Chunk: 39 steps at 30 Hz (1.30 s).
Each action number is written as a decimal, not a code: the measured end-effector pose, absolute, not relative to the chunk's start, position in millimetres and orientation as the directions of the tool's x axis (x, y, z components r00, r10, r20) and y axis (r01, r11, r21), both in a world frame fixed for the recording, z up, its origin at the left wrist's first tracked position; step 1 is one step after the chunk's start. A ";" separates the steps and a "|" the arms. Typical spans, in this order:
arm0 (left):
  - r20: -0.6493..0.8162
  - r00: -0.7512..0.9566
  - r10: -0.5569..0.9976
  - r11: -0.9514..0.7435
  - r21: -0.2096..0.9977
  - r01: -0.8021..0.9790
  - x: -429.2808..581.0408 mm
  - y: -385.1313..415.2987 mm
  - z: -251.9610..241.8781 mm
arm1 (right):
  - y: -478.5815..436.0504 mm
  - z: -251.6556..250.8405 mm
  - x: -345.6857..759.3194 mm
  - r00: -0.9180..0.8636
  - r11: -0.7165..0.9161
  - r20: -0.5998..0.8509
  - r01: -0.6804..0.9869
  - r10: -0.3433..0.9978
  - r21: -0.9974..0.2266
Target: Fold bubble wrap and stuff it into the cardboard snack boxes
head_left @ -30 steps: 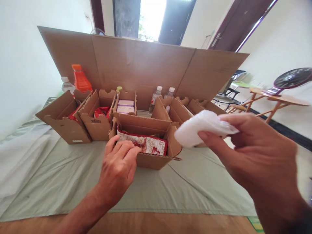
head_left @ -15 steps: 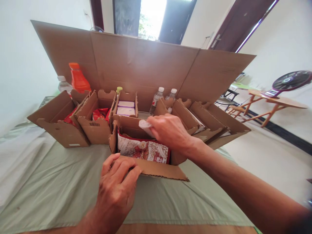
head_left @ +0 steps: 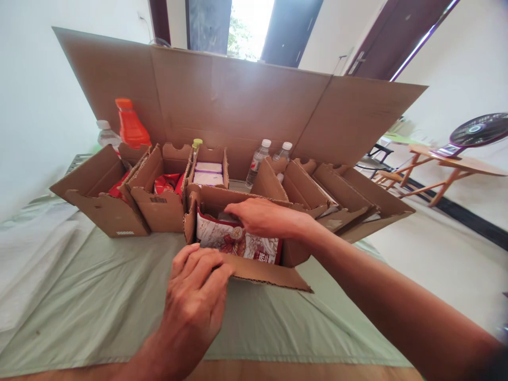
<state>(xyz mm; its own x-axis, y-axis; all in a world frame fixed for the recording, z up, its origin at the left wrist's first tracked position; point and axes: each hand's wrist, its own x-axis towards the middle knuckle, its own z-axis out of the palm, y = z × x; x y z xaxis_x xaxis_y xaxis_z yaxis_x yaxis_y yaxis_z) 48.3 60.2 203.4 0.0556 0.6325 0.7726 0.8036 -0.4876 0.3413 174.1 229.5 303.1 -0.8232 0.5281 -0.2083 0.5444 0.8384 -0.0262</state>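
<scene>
A cardboard box stands at the front with its near flap folded outward. My left hand has its fingers curled over the flap's left part. Inside the box lies a white and dark red printed snack bag. My right hand reaches into the box above and behind this bag. It is closed on a small whitish packet, mostly hidden by the fingers and the bag.
Several open cardboard boxes stand in a row, some holding red packets or white packs. Clear bottles and an orange bottle are behind them, before a tall cardboard panel. Green cloth covers the table.
My right hand has moved down into the box, taking the whitish packet behind the printed bag. My left hand stays on the flap. The view has shifted slightly.
</scene>
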 end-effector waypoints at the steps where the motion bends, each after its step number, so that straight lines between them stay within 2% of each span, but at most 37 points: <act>1: 0.784 0.042 0.619 -0.483 0.338 0.808 46.0 58.3 204.3 | 222.8 305.6 186.4 -0.819 0.818 -0.101 0.572 0.565 -0.060; 4: 0.818 -0.098 0.567 -0.419 0.389 0.821 33.9 51.4 201.2 | 190.5 311.0 238.5 -0.690 0.734 0.253 0.652 0.678 -0.190; 6: 0.770 -0.260 0.582 -0.336 0.519 0.786 22.3 49.3 192.4 | 164.9 304.5 278.8 -0.512 0.669 0.453 0.673 0.729 -0.315; 8: 0.632 -0.397 0.665 -0.253 0.691 0.677 10.7 52.3 179.6 | 143.3 284.5 312.6 -0.267 0.565 0.573 0.700 0.775 -0.437; 10: 0.454 -0.450 0.769 -0.191 0.835 0.516 2.8 60.8 166.1 | 129.5 253.5 330.5 -0.141 0.470 0.539 0.697 0.830 -0.541; 12: 0.324 -0.421 0.848 -0.182 0.922 0.343 1.3 72.4 155.0 | 123.4 218.8 328.8 -0.183 0.413 0.400 0.664 0.898 -0.624; 14: 0.245 -0.349 0.904 -0.190 0.964 0.185 6.1 82.5 147.5 | 122.4 188.9 312.0 -0.258 0.388 0.290 0.616 0.922 -0.686; 17: 0.198 -0.276 0.941 -0.190 0.980 0.055 18.8 87.2 142.4 | 123.3 164.5 281.2 -0.238 0.386 0.304 0.556 0.923 -0.736; 20: 0.191 -0.296 0.936 -0.187 0.981 0.041 26.9 78.8 148.8 | 120.9 169.1 266.5 -0.167 0.374 0.341 0.562 0.925 -0.738; 23: 0.222 -0.299 0.928 -0.216 0.975 0.052 27.2 65.7 176.7 | 115.3 200.9 268.6 -0.200 0.430 0.388 0.559 0.900 -0.709; 27: 0.408 -0.303 0.861 -0.375 0.913 0.162 26.3 52.5 227.1 | 106.6 251.9 276.2 -0.184 0.492 0.473 0.533 0.861 -0.689; 29: 0.467 -0.311 0.828 -0.426 0.884 0.192 29.1 46.9 236.1 | 100.4 260.4 278.8 -0.152 0.497 0.501 0.538 0.852 -0.681; 31: 0.458 -0.321 0.829 -0.415 0.889 0.195 33.6 41.7 229.2 | 93.5 254.0 281.4 -0.143 0.489 0.501 0.551 0.854 -0.676; 35: 0.337 -0.308 0.890 -0.294 0.939 0.179 41.1 34.7 205.7 | 84.3 234.1 287.3 -0.184 0.453 0.427 0.550 0.885 -0.701; 39: 0.401 -0.314 0.861 -0.358 0.915 0.185 43.4 30.8 221.7 | 84.7 252.8 290.3 -0.163 0.514 0.511 0.518 0.844 -0.684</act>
